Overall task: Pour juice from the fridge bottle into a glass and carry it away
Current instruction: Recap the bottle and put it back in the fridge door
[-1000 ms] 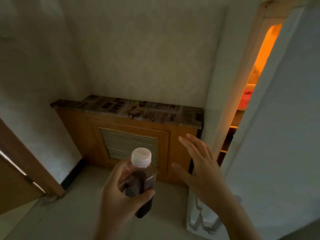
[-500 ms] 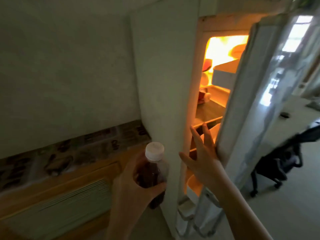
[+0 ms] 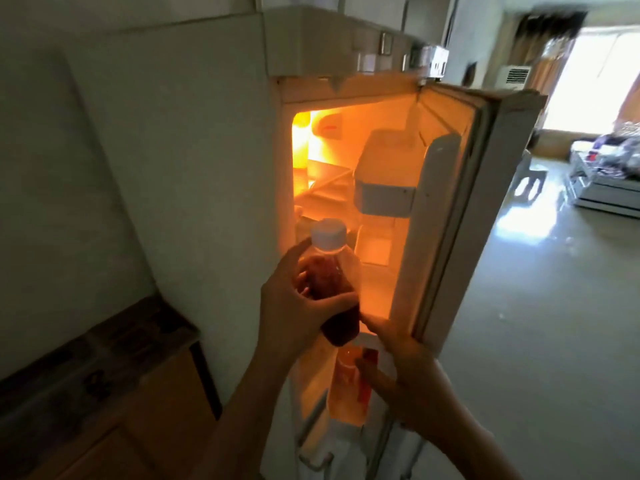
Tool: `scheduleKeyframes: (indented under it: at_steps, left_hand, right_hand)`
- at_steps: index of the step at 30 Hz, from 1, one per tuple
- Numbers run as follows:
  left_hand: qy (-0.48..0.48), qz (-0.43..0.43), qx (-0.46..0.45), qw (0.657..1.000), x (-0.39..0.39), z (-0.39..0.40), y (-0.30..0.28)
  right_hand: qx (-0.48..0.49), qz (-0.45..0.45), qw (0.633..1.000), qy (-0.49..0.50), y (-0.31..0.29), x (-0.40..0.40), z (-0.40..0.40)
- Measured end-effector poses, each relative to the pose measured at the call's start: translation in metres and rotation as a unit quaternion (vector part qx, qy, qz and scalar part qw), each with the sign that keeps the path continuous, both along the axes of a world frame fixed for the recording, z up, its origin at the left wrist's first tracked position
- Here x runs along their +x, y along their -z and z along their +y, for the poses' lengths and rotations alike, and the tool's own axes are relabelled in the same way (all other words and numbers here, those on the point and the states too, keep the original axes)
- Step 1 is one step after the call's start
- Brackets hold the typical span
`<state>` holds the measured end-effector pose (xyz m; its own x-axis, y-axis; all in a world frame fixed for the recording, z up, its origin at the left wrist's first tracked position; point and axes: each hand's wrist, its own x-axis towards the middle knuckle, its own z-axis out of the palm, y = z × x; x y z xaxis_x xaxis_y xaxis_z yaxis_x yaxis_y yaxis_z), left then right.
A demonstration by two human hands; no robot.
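A small clear juice bottle (image 3: 334,285) with dark juice and a white cap is upright in my left hand (image 3: 294,317), in front of the open fridge (image 3: 194,150). The fridge's inside glows orange. My right hand (image 3: 412,375) is lower and to the right, with its fingers curled over the inner edge of the fridge door (image 3: 446,220) at a low door shelf. An orange bottle (image 3: 346,375) stands in that door shelf, just left of my right hand. No glass is in view.
A wooden cabinet (image 3: 104,393) with a patterned top stands against the wall left of the fridge. A white covered compartment (image 3: 384,199) sits high on the door. To the right, bare floor (image 3: 536,323) leads to a bright room with a white stool (image 3: 528,183).
My view has swung up and right, from the cabinet to the fridge. The door now stands wider open, my right hand has taken hold of its edge, and the bottle is closer to the opening.
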<state>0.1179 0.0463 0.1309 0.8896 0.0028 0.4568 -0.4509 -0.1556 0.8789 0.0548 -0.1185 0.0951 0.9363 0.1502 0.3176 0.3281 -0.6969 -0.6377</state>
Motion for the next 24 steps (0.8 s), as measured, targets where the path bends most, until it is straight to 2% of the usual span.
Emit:
scheduleKeyframes:
  at_steps: [6,10,17,24]
  left_hand:
    - [0.131,0.046,-0.071,0.988,0.049,-0.047,0.005]
    - [0.200,0.036,0.018,0.979,0.068,-0.068,0.012]
    - [0.295,0.114,0.020,0.948,0.072,-0.087,0.028]
    - [0.285,0.113,0.013,0.952,0.062,-0.094,0.029]
  right_hand:
    - [-0.050,-0.013,0.999,0.010,-0.002,-0.008,-0.023]
    - [-0.056,-0.007,0.998,0.016,-0.004,-0.010,-0.037]
    - [-0.066,-0.010,0.998,-0.002,-0.007,-0.016,-0.056]
    - [-0.083,-0.023,0.996,-0.004,-0.004,-0.019,-0.066]
